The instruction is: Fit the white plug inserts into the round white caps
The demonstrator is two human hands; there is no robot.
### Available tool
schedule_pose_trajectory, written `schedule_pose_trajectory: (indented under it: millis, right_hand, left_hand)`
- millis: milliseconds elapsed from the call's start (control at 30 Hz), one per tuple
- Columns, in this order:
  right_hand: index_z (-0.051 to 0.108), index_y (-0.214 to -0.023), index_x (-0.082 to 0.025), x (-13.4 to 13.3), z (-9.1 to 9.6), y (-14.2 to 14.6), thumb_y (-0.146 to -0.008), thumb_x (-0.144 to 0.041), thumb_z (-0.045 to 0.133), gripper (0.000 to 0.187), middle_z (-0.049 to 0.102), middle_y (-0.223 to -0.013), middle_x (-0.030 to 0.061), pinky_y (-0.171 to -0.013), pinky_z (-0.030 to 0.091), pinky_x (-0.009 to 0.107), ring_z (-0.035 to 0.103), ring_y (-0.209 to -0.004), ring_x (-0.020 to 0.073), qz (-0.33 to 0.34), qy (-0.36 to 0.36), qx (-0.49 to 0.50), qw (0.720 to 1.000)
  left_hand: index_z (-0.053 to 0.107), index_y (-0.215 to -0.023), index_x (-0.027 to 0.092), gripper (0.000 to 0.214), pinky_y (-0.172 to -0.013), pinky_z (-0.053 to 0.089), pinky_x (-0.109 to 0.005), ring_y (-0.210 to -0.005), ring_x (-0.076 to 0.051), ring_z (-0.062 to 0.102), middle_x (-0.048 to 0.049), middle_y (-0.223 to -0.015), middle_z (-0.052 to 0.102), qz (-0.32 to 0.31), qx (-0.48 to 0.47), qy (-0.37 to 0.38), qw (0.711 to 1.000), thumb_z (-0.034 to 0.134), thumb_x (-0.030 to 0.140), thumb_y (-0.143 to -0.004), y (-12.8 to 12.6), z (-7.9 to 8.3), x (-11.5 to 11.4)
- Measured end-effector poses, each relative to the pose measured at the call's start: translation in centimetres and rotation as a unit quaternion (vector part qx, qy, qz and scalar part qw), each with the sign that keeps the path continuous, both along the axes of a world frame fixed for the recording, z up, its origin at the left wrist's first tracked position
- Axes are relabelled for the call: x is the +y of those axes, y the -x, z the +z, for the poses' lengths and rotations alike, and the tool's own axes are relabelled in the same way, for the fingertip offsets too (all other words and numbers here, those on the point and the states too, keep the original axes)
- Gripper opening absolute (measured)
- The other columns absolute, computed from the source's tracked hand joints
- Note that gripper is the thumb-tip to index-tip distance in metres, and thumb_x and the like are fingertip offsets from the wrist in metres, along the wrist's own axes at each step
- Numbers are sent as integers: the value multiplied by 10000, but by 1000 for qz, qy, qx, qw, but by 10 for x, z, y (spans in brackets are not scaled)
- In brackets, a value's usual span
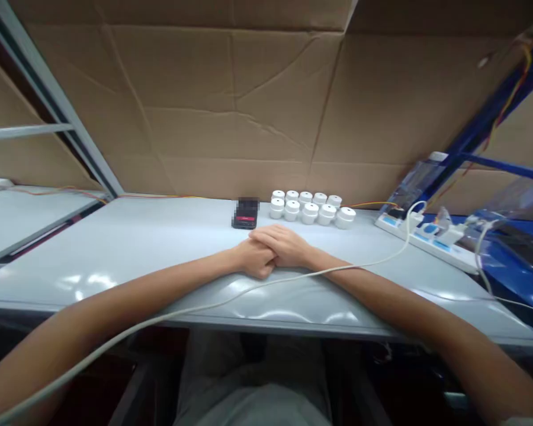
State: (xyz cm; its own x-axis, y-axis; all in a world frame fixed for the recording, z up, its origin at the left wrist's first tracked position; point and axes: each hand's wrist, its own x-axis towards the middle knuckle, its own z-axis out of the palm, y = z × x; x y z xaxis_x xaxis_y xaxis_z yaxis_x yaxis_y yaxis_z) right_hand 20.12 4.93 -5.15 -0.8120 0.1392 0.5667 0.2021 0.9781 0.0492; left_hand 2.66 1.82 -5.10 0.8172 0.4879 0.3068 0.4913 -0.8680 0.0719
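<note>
My left hand rests on the white tabletop, its fingers curled closed. Over it lies my right hand, wrapped round the left one, so the two are clasped together. No object shows between them. Just behind the hands lies a black phone-like device with a red strip on its partly blurred screen. Two rows of small white round capped pieces stand upright to the right of that device, near my right hand but apart from it.
A white cable runs across the view, passing over my right forearm. To the right lie a power strip with plugs and a clear bottle. Cardboard walls the back; metal frame posts stand at both sides.
</note>
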Motion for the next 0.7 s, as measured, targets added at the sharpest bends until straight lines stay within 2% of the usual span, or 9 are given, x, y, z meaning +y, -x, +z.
schedule_pose_trajectory:
  millis: [200,433,567,700]
  right_hand:
    - [584,-1318,-173,6,-5,0,-845,-166,571,473,703,-1252,151,-935,546,399,671,-1103,252,5,-28,22,999]
    - [629,-1231,-184,9,-8,-2,-792,-186,588,440,743,-1120,129,-795,569,341,708,-959,247,-35,-4,33,999]
    - [617,-1256,-162,10,-9,-2,-794,-170,581,464,736,-1144,149,-812,572,351,707,-991,260,-15,1,48,999]
    - [592,-1317,-183,11,-9,-2,-830,-184,574,487,726,-1193,144,-854,572,353,702,-1045,256,-12,8,38,999]
  left_hand:
    - [763,-852,109,240,-789,555,-388,-812,-276,668,-149,-850,756,-27,21,-9,999,572,196,-737,-1,-3,5]
    - [740,-741,133,187,-644,535,-352,-640,-235,620,-123,-734,741,-56,44,-3,997,577,224,-724,-7,2,10]
    - [739,-740,128,178,-630,529,-340,-626,-228,624,-119,-717,736,-49,40,-6,998,587,219,-729,-6,3,9]
    - [754,-825,125,208,-673,544,-336,-690,-233,657,-117,-790,758,-35,23,-11,999,589,222,-743,-3,2,9]
